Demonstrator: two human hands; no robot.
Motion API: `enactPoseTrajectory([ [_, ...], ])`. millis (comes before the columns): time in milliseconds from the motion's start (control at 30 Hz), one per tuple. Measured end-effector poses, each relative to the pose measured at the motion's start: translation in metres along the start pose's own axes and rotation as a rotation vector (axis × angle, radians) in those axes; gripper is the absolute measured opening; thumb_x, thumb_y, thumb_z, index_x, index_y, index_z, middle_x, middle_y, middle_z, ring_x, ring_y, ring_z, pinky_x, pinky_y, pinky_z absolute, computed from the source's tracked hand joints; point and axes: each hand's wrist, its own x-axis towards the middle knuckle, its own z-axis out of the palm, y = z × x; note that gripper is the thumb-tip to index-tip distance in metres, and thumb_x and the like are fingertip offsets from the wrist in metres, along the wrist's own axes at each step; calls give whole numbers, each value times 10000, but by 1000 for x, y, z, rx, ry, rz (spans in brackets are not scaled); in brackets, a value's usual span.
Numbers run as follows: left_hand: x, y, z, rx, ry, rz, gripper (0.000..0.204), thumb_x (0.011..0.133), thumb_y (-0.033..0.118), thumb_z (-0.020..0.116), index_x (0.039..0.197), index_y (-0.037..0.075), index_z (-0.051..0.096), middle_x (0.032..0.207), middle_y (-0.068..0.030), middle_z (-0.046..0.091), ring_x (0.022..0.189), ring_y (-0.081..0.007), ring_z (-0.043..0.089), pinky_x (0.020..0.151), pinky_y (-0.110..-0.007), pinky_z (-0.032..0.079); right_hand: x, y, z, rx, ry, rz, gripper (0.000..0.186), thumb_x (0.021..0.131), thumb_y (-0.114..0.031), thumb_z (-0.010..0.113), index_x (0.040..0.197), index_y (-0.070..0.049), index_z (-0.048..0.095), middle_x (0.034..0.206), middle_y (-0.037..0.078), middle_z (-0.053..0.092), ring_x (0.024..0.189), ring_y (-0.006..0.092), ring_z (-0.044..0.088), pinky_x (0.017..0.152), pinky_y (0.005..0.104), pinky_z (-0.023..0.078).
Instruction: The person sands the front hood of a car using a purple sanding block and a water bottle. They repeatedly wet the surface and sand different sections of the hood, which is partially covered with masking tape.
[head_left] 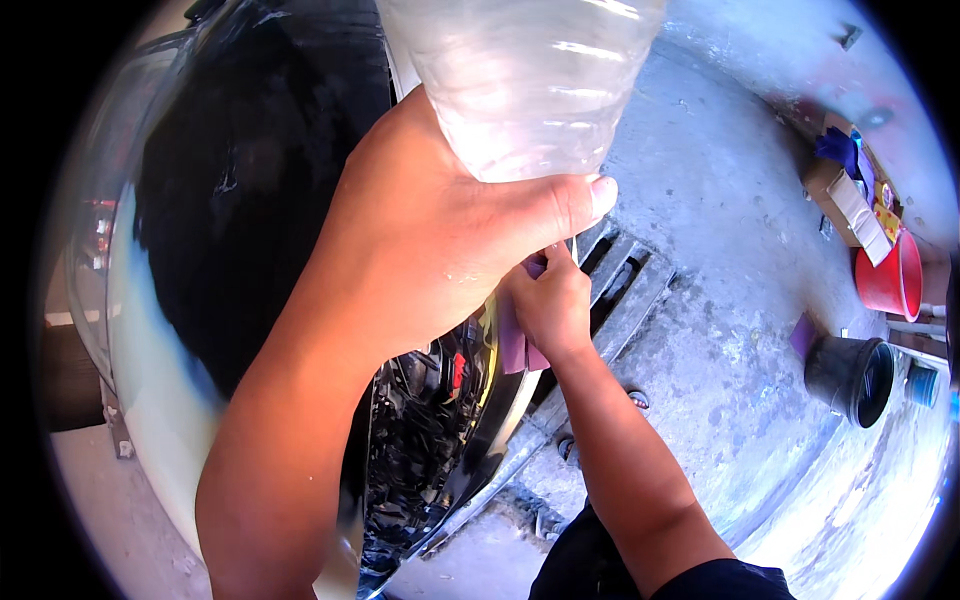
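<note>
Close to the view, my left hand is wrapped round a clear, ridged plastic bottle, whose upper part runs out of the picture. Below and beyond it, my right hand is closed on a folded purple sheet that looks like sandpaper. That sheet lies against the pale edge of a vehicle's body, beside an open bay of dark parts. My left hand hides part of this edge. A large black panel with a pale border fills the left side.
A slatted pallet lies on the concrete floor beside the vehicle. Farther right stand a cardboard box with things in it, a red bucket and a black bucket. Another purple sheet is near the black bucket.
</note>
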Motion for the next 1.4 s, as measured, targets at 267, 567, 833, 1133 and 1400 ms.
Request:
enactPoseTrajectory([
  [267, 4, -6, 0, -16, 26, 22, 310, 851, 100, 732, 1120, -12, 624, 1013, -29, 650, 933, -113, 610, 828, -270, 497, 3, 3, 8, -176, 18, -141, 234, 836, -164, 704, 943, -18, 557, 814, 242, 677, 780, 443, 663, 704, 492, 523],
  [567, -2, 9, -3, 23, 71, 107, 355, 821, 89, 718, 1138, -24, 605, 956, -78, 675, 834, -136, 645, 750, -291, 527, 3, 9, 10, -188, 15, -107, 236, 839, -167, 689, 956, -27, 539, 805, 249, 676, 766, 449, 668, 720, 519, 529],
  [833, 10, -15, 5, 82, 116, 120, 337, 858, 83, 727, 1167, -6, 623, 1056, -53, 667, 967, -121, 616, 869, -279, 499, 46, 4, 15, -230, 2, -147, 229, 830, -162, 687, 935, -28, 533, 802, 253, 671, 777, 455, 663, 729, 546, 512],
  [1133, 8, -10, 2, 23, 65, 52, 330, 873, 102, 727, 1167, -8, 625, 1068, -49, 664, 988, -125, 607, 901, -296, 479, 48, 2, 14, -287, -48, -162, 183, 851, -149, 639, 917, -28, 519, 788, 256, 663, 761, 461, 657, 739, 534, 519],
  [1400, 10, -11, 3, -42, 62, 63, 312, 876, 84, 716, 1161, -5, 627, 1076, -50, 664, 994, -130, 607, 912, -297, 468, 67, -11, 6, -298, -116, -130, 177, 850, -142, 636, 933, -33, 523, 807, 255, 664, 786, 458, 663, 735, 544, 515],
])
